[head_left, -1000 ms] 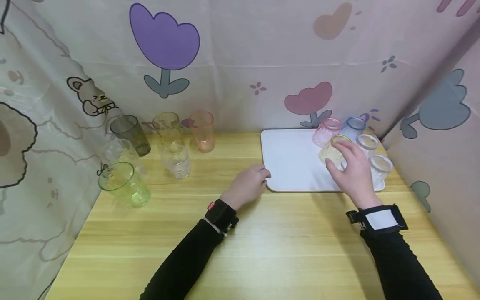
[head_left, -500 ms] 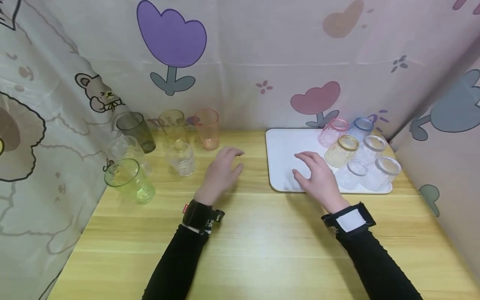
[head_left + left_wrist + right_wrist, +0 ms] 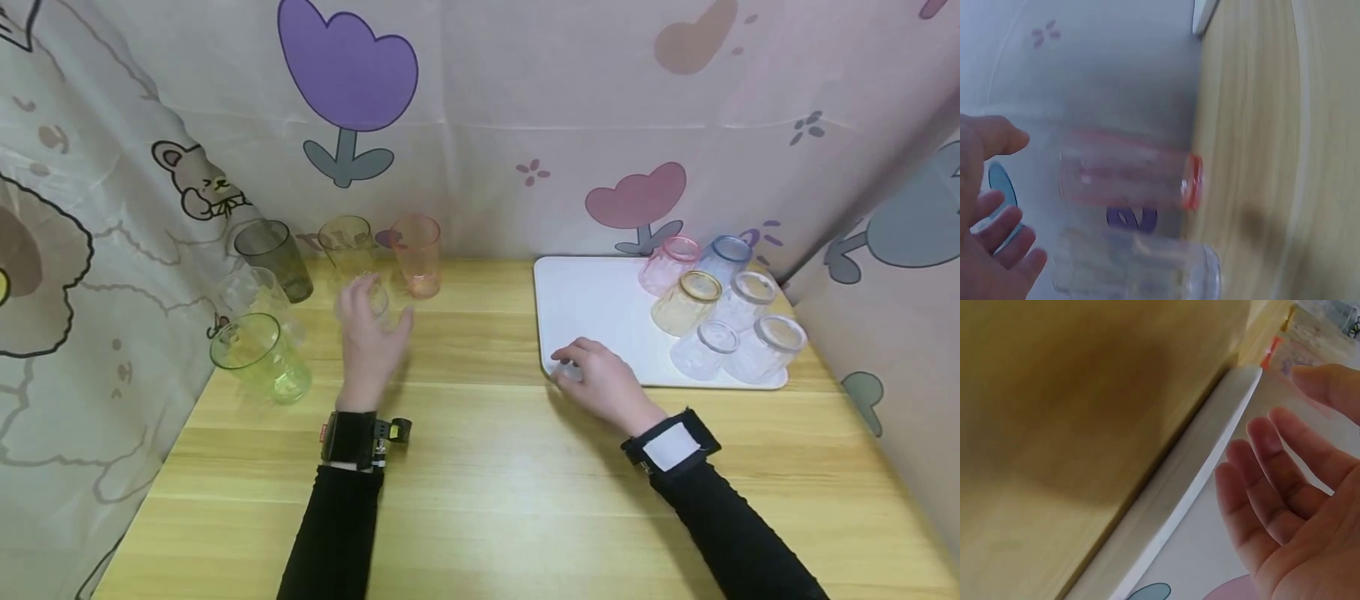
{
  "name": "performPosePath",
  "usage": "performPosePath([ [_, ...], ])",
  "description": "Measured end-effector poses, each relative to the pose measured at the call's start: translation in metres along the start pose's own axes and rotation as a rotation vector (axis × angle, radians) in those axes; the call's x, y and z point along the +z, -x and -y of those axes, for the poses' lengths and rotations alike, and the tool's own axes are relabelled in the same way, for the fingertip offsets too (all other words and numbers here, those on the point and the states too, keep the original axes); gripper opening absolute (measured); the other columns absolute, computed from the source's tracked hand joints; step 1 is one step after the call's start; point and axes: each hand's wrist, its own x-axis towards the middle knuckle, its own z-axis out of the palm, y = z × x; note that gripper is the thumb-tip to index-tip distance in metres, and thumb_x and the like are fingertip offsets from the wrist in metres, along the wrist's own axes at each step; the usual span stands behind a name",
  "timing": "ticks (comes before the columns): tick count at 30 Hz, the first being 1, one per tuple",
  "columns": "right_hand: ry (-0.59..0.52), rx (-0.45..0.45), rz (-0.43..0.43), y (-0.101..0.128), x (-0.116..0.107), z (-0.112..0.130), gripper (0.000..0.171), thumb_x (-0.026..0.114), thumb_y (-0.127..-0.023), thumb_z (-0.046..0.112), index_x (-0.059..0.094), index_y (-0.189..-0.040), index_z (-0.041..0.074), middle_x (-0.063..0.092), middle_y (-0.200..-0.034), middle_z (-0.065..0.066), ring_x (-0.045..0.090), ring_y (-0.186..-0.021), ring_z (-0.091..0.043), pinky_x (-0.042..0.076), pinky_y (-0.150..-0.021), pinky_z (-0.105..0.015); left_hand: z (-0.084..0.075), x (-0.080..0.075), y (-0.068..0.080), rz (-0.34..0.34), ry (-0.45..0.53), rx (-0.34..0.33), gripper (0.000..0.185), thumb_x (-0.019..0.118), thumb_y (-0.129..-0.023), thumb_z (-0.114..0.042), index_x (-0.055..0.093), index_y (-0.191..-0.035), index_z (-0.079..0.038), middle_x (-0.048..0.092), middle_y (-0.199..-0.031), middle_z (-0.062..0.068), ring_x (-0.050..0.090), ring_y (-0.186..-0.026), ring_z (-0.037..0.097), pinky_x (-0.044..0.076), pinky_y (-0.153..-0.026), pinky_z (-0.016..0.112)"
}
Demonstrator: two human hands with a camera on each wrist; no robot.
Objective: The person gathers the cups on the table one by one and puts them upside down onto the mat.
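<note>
In the head view my left hand (image 3: 369,346) reaches over the left part of the table, fingers spread at a clear glass (image 3: 378,302) that it partly covers. The left wrist view shows the thumb apart from the fingers and nothing held, with the clear glass (image 3: 1135,265) low in the picture. Just right of it stands an orange-pink glass (image 3: 417,258). My right hand (image 3: 600,385) hovers by the front left corner of a white tray (image 3: 592,292). Its fingers (image 3: 1266,481) are loosely bent around nothing in the right wrist view.
Left of the hands stand a green glass (image 3: 258,358), a grey glass (image 3: 276,260), a yellow glass (image 3: 347,242) and another clear glass (image 3: 251,292). Several glasses, including a pink one (image 3: 667,271) and an amber-rimmed one (image 3: 684,307), stand narrow end up on the tray's right side.
My left hand has left the tray's left edge and moved left to the clear glass. My right hand has drawn away from the glasses on the tray, leftward to its front corner.
</note>
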Motion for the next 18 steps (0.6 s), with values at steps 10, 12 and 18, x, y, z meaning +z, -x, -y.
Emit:
performPosePath([
  [10,0.037,-0.045,0.027,0.0,0.008,0.002,0.016,0.082,-0.087,0.015,0.078,-0.1,0.007,0.069,-0.091,-0.002,0.067,-0.084,-0.021,0.059,-0.077,-0.043,0.027,-0.011,0.002,-0.116,0.045,-0.245,0.098,0.086,-0.085,-0.022,0.025,-0.158,-0.001,0.023,-0.161,0.02,0.028,-0.149,0.036,0.031,-0.123,0.053],
  [12,0.037,-0.047,0.029,0.0,0.008,0.002,0.014,0.081,-0.087,0.01,0.078,-0.1,0.006,0.071,-0.09,-0.002,0.069,-0.084,-0.022,0.06,-0.077,-0.043,0.031,-0.011,0.003,-0.107,0.051,-0.294,0.102,0.086,-0.085,-0.025,0.021,-0.16,-0.001,0.021,-0.162,0.02,0.027,-0.15,0.036,0.027,-0.125,0.052],
  [18,0.046,-0.042,0.028,0.0,0.01,0.002,0.012,0.077,-0.086,0.002,0.079,-0.098,0.004,0.072,-0.089,-0.004,0.07,-0.084,-0.024,0.06,-0.078,-0.043,0.04,-0.009,0.005,-0.066,0.108,-0.429,0.105,0.085,-0.086,-0.028,0.015,-0.161,-0.004,0.019,-0.162,0.019,0.025,-0.15,0.037,0.026,-0.124,0.055],
])
